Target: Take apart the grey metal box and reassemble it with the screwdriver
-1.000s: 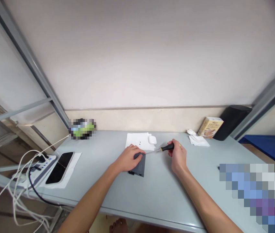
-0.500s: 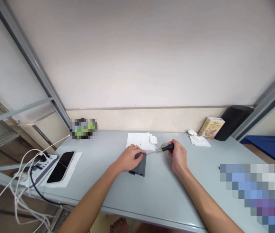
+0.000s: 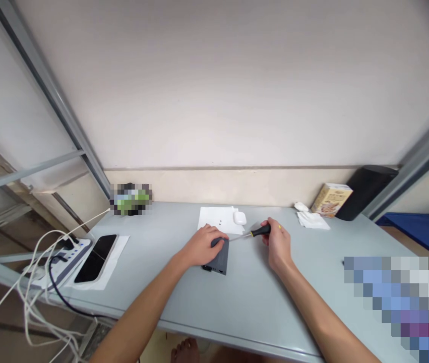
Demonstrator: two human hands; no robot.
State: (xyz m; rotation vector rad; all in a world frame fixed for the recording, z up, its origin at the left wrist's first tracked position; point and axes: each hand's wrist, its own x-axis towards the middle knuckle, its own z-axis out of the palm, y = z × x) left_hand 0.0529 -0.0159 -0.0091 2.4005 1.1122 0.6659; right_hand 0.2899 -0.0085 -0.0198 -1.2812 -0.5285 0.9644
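A flat dark grey box (image 3: 220, 258) with ports along its near edge lies on the desk (image 3: 244, 297). My left hand (image 3: 207, 244) grips its left and far side, hiding part of it. In my right hand (image 3: 278, 242) is a screwdriver (image 3: 260, 230) with a black and yellow handle. Its metal shaft points left, and the tip meets the box's far right corner. Just beyond lies a white sheet of paper (image 3: 208, 216) with a few tiny dark bits, perhaps screws. A white earbud case (image 3: 240, 218) rests on the paper's right side.
At left are a phone (image 3: 96, 258) on white paper and a power strip (image 3: 70, 262) with tangled cables (image 3: 28, 302). Crumpled tissue (image 3: 312, 220), a small carton (image 3: 331, 199) and a black cylinder (image 3: 367, 191) stand at the back right. A wall (image 3: 229, 101) rises behind.
The view has shifted very slightly. Both hands, the box and the screwdriver stay in nearly the same places.
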